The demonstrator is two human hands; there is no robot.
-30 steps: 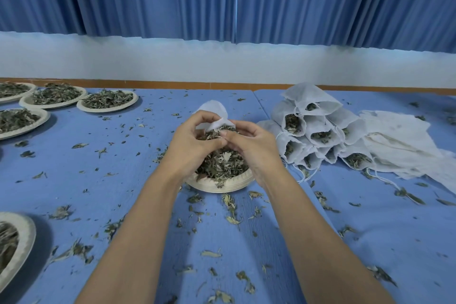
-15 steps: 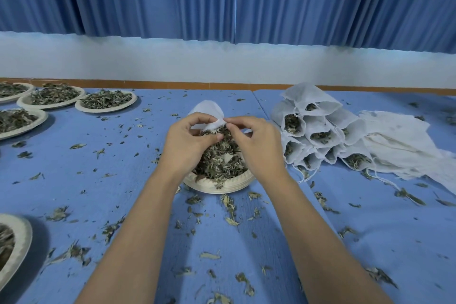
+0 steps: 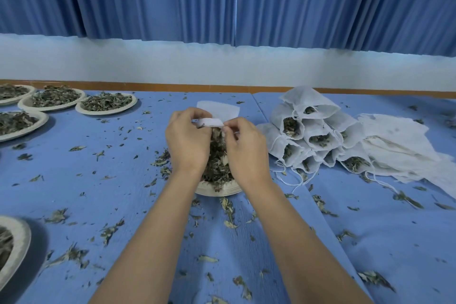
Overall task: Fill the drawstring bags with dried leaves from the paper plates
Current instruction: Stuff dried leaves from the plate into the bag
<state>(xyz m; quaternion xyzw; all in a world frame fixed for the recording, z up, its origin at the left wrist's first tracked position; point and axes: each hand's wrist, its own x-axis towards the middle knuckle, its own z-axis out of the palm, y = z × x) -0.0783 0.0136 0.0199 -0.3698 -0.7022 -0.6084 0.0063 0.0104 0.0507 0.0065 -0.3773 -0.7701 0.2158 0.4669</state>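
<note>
The bag (image 3: 218, 112) is made of thin white cloth, matt and faintly see-through, as are the filled bags (image 3: 308, 99) in the pile. The plate (image 3: 219, 190) is pressed from pale, matt paper with a ribbed rim, and the leaves (image 3: 217, 160) on it are dried dull and crinkled. The table (image 3: 370, 242) is covered in a matt blue sheet of slightly rough grain, and the curtain (image 3: 320, 0) is hung in pleated blue cloth.

Filled bags (image 3: 311, 136) right of centre plate (image 3: 217, 189); leaf plates (image 3: 106, 104) far left
</note>
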